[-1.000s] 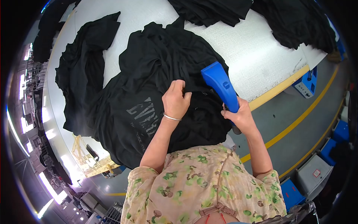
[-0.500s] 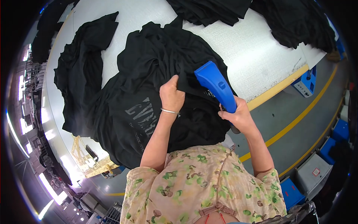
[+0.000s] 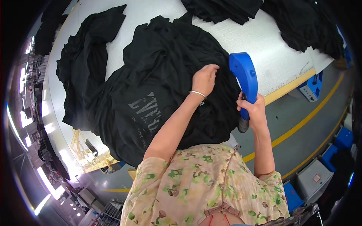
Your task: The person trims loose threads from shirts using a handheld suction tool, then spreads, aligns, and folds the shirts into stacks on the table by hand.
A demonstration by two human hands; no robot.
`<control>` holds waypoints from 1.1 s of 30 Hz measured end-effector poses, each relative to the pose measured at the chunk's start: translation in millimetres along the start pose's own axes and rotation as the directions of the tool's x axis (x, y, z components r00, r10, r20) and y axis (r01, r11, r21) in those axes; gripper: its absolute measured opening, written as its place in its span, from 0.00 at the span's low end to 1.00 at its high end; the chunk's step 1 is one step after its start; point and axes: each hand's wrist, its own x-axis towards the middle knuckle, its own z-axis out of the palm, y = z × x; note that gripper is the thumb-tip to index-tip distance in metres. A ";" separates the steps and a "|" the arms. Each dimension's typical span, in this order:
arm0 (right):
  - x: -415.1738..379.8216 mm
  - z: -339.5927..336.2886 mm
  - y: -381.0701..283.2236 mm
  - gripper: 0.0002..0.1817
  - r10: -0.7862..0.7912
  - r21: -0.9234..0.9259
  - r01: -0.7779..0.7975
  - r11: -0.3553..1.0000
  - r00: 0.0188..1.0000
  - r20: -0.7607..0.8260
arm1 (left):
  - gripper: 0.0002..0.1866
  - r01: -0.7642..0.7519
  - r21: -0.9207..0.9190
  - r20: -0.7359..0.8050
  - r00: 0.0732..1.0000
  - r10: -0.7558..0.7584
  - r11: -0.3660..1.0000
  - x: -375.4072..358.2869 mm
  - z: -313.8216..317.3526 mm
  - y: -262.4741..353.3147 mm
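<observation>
My right hand [image 3: 253, 110] is wrapped around the handle of a curved blue handheld device [image 3: 247, 73] with a dark grey handle end. I cannot make out the device's exact kind. Its wide head points up, over the right edge of a black printed shirt [image 3: 151, 83] that lies bunched on the table before me. On that shirt, right of the pale grey lettering, rests my left hand [image 3: 204, 81], a bracelet at its wrist. Its fingers are closed together at the cloth, with part of the fabric hidden beneath them.
More black garments lie on the white table [image 3: 117, 45]: one at the left [image 3: 85, 52], others at the back [image 3: 226, 9] and back right [image 3: 305, 26]. A blue box with a control panel [image 3: 311, 88] hangs under the table's right edge. Bins [image 3: 315, 177] stand along the floor.
My left hand has moved right across the shirt. The blue device has swung right and more upright in my right hand, away from the left hand. The view has shifted slightly.
</observation>
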 end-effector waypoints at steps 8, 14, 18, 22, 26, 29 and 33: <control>-7.3 -12.5 15.8 0.08 -0.010 0.017 0.011 1.000 0.999 -0.030 | 0.16 -0.213 0.102 -0.127 0.966 0.225 0.972 -43.5 -32.6 17.9; -3.6 -10.7 21.7 0.08 -0.004 0.011 0.004 1.000 1.000 -0.017 | 0.13 0.221 0.065 -0.093 0.972 -0.215 0.973 -58.1 -53.8 3.6; -6.2 -4.2 20.7 0.07 -0.014 0.015 0.014 1.000 1.000 -0.008 | 0.21 0.037 0.306 -0.056 0.998 -0.021 0.951 -41.9 -35.1 -1.5; -10.2 -9.0 27.0 0.08 -0.002 -0.023 0.002 1.000 1.000 -0.003 | 0.21 0.127 0.216 0.122 0.980 -0.156 0.968 -34.0 -35.0 -12.6; -10.1 -13.7 32.5 0.08 0.004 0.002 -0.004 1.000 1.000 -0.031 | 0.14 0.392 -0.091 0.424 0.847 -0.320 0.915 -17.1 -57.0 -21.6; -9.6 -14.3 33.0 0.08 0.001 0.019 -0.001 1.000 0.999 -0.048 | 0.09 0.500 -0.196 0.532 0.777 -0.337 0.844 -8.6 -69.1 -19.2; -8.2 -15.1 33.3 0.08 -0.005 0.035 0.007 0.999 0.998 -0.057 | 0.10 0.048 0.232 0.025 0.998 -0.055 0.971 -5.3 -71.6 -6.5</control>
